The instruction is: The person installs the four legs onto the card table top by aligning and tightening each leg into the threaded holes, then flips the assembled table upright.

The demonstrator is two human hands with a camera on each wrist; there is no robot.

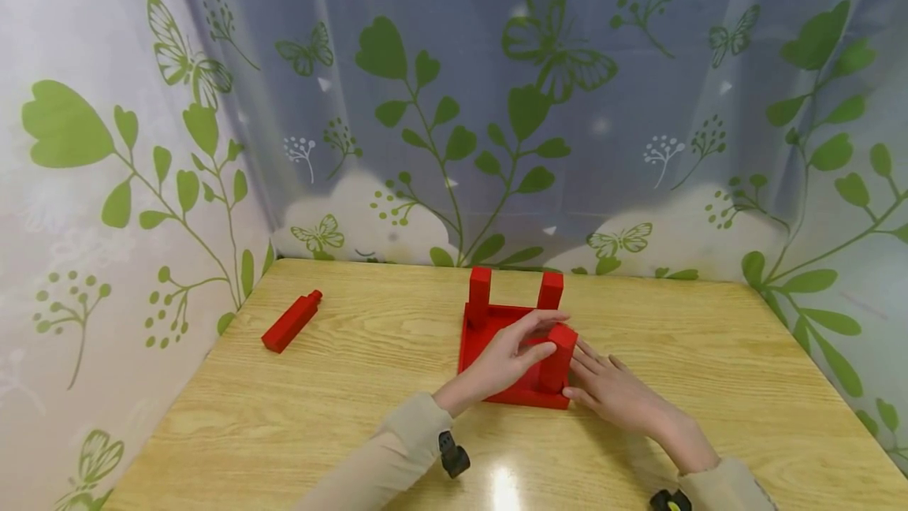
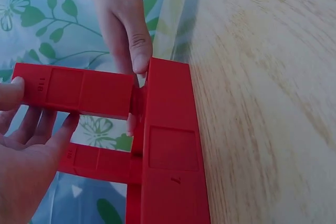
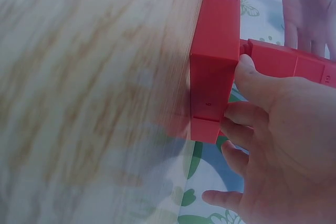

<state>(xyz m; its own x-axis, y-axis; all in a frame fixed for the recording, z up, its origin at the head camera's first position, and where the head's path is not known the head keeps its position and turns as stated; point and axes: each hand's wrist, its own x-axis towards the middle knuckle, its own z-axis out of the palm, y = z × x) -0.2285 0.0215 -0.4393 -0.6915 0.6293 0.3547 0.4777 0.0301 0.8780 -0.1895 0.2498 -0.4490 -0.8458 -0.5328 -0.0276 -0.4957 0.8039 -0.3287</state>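
Note:
A red square frame (image 1: 525, 399) with a raised rim lies on the table, with upright square legs on it. Two legs rise at its back corners: a left one (image 1: 479, 294) and a right one (image 1: 550, 290). My left hand (image 1: 496, 361) reaches over the frame and holds the near-right leg (image 2: 79, 90) close to its top, thumb on one side and fingers on another. At that leg's foot, my right hand (image 1: 617, 393) touches the frame's right side and corner with thumb and fingertips. A small gap shows where the leg meets the frame (image 3: 215, 61).
A loose red leg (image 1: 291, 322) with a narrower stepped end lies on the left of the wooden table (image 1: 383, 337). Behind the table hangs a curtain (image 1: 454, 101) printed with leaves and butterflies, and similar cloth covers both sides.

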